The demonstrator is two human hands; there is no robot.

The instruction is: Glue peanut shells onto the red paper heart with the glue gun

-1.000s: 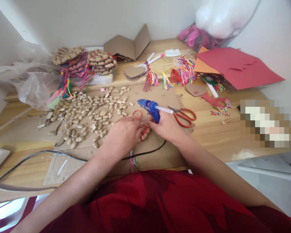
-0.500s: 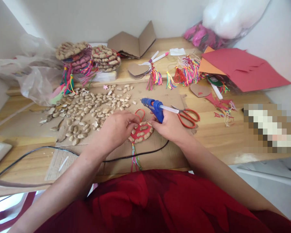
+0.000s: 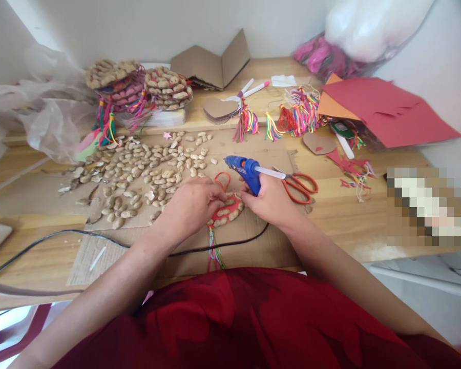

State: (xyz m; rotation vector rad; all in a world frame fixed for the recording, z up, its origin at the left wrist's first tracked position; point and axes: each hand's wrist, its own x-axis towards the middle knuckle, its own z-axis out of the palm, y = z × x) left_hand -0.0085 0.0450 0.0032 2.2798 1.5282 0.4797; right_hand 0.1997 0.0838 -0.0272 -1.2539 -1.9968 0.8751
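Note:
My right hand (image 3: 269, 200) is wrapped round the handle of a blue hot glue gun (image 3: 248, 171), with a clear glue stick poking out of its back. Its nozzle points left and away from me. Below lies a red heart-shaped piece (image 3: 217, 219) with peanuts along its rim and inside, a red cord loop (image 3: 223, 179) at the top and a colourful tassel (image 3: 214, 251) at the bottom. My left hand (image 3: 197, 205) bends over the piece's upper left, fingers pinched together; what they hold, if anything, is hidden. The right thumb lies by the piece's right edge.
Loose peanuts (image 3: 138, 164) spread over the cardboard (image 3: 253, 251) at left. Orange-handled scissors (image 3: 301, 187) lie right of the glue gun. A black cable (image 3: 200, 249) crosses in front. Finished peanut pieces (image 3: 169, 87), tassels (image 3: 299, 113) and red sheets (image 3: 392, 110) sit behind.
My left fingertips have shifted slightly right over the red piece and cover more of its upper left peanuts. The right hand and glue gun stay nearly still.

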